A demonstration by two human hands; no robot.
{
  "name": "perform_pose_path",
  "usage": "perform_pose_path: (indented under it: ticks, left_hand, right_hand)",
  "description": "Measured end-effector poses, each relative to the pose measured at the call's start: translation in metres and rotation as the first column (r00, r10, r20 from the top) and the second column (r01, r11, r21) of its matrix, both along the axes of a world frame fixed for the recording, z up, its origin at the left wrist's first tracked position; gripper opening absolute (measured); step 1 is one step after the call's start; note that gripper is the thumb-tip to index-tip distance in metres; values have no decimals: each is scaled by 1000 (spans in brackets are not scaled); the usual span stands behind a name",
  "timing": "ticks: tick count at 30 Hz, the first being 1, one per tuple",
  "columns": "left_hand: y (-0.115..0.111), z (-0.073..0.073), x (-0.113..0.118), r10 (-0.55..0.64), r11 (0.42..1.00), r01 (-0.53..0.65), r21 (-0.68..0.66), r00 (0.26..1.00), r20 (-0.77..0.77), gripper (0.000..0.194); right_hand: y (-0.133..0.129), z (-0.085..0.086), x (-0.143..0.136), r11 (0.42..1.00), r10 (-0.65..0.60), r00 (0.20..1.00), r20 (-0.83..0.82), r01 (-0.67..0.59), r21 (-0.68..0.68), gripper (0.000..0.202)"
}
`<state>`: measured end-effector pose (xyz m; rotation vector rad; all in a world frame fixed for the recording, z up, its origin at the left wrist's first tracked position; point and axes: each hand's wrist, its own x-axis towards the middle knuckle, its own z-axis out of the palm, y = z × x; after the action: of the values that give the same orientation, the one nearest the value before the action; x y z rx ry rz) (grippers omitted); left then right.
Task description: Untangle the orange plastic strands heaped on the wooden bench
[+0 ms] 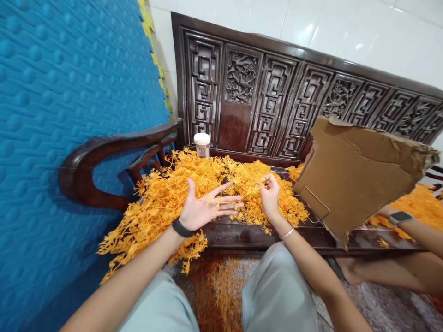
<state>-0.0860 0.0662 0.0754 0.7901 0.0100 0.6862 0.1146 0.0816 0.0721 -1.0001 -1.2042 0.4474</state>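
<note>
My left hand (pixel 204 208) is stretched out palm up, its fingers spread. A thin orange plastic flower stem (pixel 221 201) lies across that palm and fingers. The far end of the stem runs to my right hand (pixel 270 196), whose thumb and fingertips pinch it. Beneath and behind both hands, a big heap of orange plastic flower sprays (pixel 173 193) covers the left part of the bench seat. A second, flatter pile of orange sprays (pixel 284 203) lies around my right hand.
A carved dark wooden bench (pixel 235 124) stands against the tiled wall. A cardboard sheet (pixel 360 170) with a wire stand rises at right. Beyond it are another person's arm (pixel 415 230) and more orange pieces. A white-lidded tub (pixel 202 145) sits behind the heap; blue foam mat (pixel 69 92) stands left.
</note>
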Motion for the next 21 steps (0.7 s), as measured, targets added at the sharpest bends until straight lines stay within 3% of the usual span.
perform_pose_path:
  ticks: [4, 9, 13, 17, 21]
  left_hand:
    - [-2, -2, 4, -61, 989, 77, 127, 990, -124, 104]
    - [-13, -10, 18, 43, 930, 123, 346, 900, -434, 66]
    - [-17, -14, 27, 26, 941, 119, 317, 908, -419, 71]
    - [-14, -14, 29, 1, 953, 117, 279, 922, -387, 76]
    - [-12, -14, 29, -67, 980, 127, 152, 934, -350, 79]
  right_hand:
    - [2, -2, 0, 1000, -22, 1000, 1, 22, -2, 16]
    - [-3, 1, 2, 999, -11, 988, 157, 5, 33, 19]
    - [-6, 2, 5, 991, -78, 931, 356, 31, 134, 17]
    - [-7, 4, 9, 959, -143, 792, 593, -37, 280, 14]
    - [-7, 6, 10, 920, -224, 643, 732, -107, 376, 13]
